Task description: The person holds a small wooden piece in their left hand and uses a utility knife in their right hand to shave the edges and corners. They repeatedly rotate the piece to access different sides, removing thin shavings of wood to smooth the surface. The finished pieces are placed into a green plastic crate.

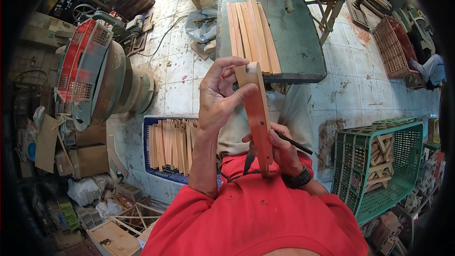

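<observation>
My left hand (pixel 222 96) grips the upper part of a narrow wooden piece (pixel 256 119), with a pale strip along its side and dark holes in its reddish face, held lengthwise over my red shirt. My right hand (pixel 283 154) is closed at the piece's lower part and also holds a thin black stick-like tool (pixel 299 146), pointing out to the right. Beyond my hands, several long wooden strips (pixel 246 33) lie side by side on a green-grey machine table (pixel 301 42).
At lower left stands a blue crate (pixel 171 147) of wooden slats; at lower right, a green crate (pixel 369 204) holds wood pieces. A machine with a red mesh cover (pixel 76 59) is on the left. At far right, another person's sleeve (pixel 429 68) shows beside a brown crate (pixel 388 42).
</observation>
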The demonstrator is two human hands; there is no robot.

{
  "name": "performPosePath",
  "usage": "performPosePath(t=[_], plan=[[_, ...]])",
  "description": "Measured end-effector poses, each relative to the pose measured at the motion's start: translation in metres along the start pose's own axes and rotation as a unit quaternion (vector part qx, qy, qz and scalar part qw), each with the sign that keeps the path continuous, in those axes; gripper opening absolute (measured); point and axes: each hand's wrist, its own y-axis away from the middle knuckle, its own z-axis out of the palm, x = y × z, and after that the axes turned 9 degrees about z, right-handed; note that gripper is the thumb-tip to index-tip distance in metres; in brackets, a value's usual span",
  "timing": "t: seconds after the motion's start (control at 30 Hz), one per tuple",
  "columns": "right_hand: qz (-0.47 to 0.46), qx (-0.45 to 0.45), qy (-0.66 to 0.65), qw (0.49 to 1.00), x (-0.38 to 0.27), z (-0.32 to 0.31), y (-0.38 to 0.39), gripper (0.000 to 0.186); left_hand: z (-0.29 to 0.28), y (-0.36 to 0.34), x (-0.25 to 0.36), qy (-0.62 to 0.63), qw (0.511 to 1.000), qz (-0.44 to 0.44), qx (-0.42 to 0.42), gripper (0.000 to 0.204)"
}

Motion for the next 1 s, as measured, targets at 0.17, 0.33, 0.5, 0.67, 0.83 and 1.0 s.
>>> performPosePath(t=[0.17, 0.33, 0.5, 0.67, 0.83, 1.0], plan=[[-0.004, 0.032, 0.003, 0.999, -0.001, 0.007, 0.0, 0.052, -0.004, 0.001, -0.003, 0.026, 1.0, -0.008, 0.003, 0.045], [0.0, 0.036, -0.007, 0.999, 0.0, 0.007, 0.002, 0.051, -0.003, -0.001, -0.002, 0.052, 0.998, -0.029, -0.002, 0.045], [-0.003, 0.013, -0.019, 1.0, 0.004, 0.001, 0.0, 0.05, -0.005, -0.001, -0.002, 0.09, 0.995, -0.043, -0.014, 0.045], [-0.006, 0.013, -0.02, 1.0, 0.004, 0.003, -0.001, 0.051, -0.005, -0.001, -0.003, 0.08, 0.996, -0.045, -0.004, 0.055], [-0.013, 0.029, -0.014, 0.999, 0.004, 0.002, 0.0, 0.05, 0.0, -0.001, -0.001, 0.094, 0.994, -0.058, -0.014, 0.072], [-0.085, 0.149, 0.133, 0.976, -0.009, 0.024, 0.006, 0.044, 0.004, 0.018, 0.009, -0.015, 0.999, -0.035, -0.011, 0.072]])
